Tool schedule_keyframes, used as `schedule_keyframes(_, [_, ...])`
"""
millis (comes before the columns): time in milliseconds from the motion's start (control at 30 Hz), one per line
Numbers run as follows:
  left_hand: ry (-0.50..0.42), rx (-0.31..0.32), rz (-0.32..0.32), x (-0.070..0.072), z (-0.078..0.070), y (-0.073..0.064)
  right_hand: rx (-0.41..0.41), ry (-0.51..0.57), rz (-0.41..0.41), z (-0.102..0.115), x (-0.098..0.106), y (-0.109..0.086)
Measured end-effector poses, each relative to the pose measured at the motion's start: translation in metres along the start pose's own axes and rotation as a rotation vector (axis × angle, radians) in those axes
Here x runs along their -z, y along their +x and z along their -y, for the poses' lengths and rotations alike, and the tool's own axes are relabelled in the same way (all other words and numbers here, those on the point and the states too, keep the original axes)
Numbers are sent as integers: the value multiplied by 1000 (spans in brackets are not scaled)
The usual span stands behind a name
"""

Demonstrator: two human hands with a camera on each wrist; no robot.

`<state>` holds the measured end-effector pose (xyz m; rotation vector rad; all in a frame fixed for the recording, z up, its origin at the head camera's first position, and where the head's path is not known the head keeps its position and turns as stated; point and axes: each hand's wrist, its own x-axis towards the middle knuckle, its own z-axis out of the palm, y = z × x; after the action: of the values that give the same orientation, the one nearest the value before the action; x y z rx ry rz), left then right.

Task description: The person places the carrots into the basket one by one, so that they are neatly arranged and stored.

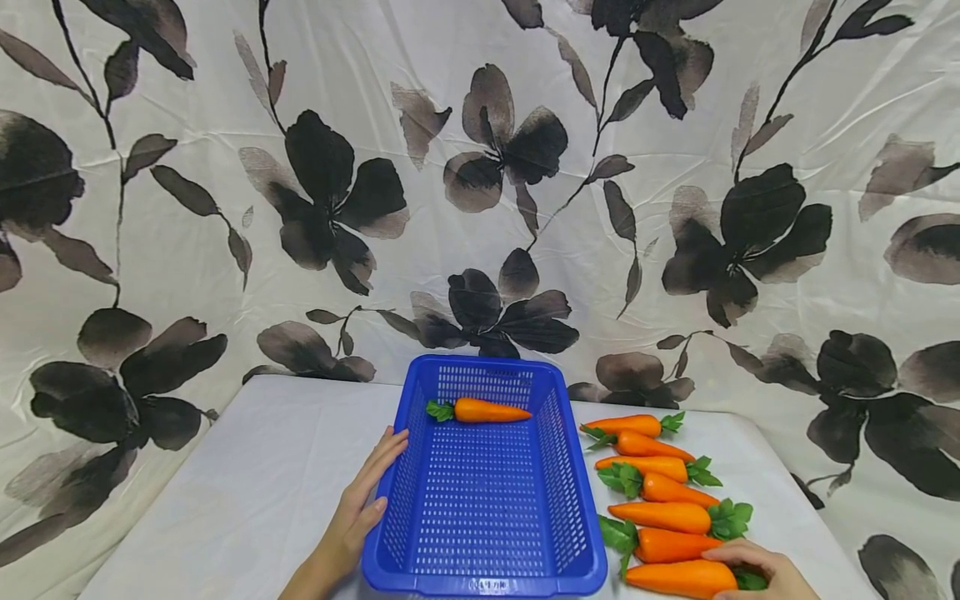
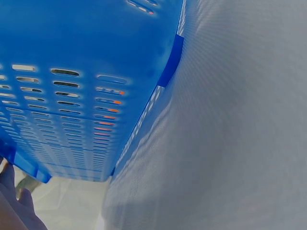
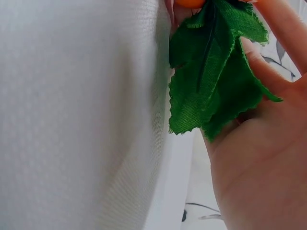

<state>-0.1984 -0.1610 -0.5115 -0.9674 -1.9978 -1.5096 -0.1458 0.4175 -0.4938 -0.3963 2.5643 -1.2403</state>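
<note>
Down at the front right, my right hand (image 1: 765, 567) holds the nearest orange carrot (image 1: 678, 577) by its leafy end, fingers over the top. Its green leaves (image 3: 211, 72), cloth-like with a visible weave, hang beside the palm in the right wrist view. My left hand (image 1: 356, 508) touches the left rim of a blue plastic basket (image 1: 483, 587) with its fingers extended. In the left wrist view the slotted basket wall (image 2: 86, 28) fills the upper left. One carrot (image 1: 491, 410) lies crosswise inside the basket near its far end, leaves to the left.
Several more carrots (image 1: 660, 517) form a column right of the basket, their leafy ends alternating left and right. A white cloth (image 1: 247, 475) covers the table. Behind it hangs a white curtain (image 1: 465, 242) with dark printed flowers.
</note>
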Motion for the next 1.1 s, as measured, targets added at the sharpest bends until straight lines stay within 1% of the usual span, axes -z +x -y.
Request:
schedule_keyframes(167, [4,7,0,0,0,0,9,-7,-5,0,0,0])
schedule_keyframes(367, [-1,-4,-1,0,0,0,12,-20,-31,4,0,-3])
schedule_keyframes(467, [2,-3,-1,0,0,0,-13,-55,-67,8,-1,-4])
schedule_keyframes(567, [8,7,-3,1,-1,-1,-47,-66,-98,13,-1,-5])
schedule_keyframes(767, [5,-7,-5,1,0,-1,-102,-35,-133,20,-2,-6])
schedule_keyframes(900, [-2,-22,-8,1,0,-1,-144,-31,-134,24,0,-6])
schedule_keyframes(1000, [-4,-37,-11,1,0,-1,-144,-60,-155,26,2,-7])
schedule_keyframes(1100, [-7,-59,-13,1,0,1,-109,-87,-215,30,4,-6])
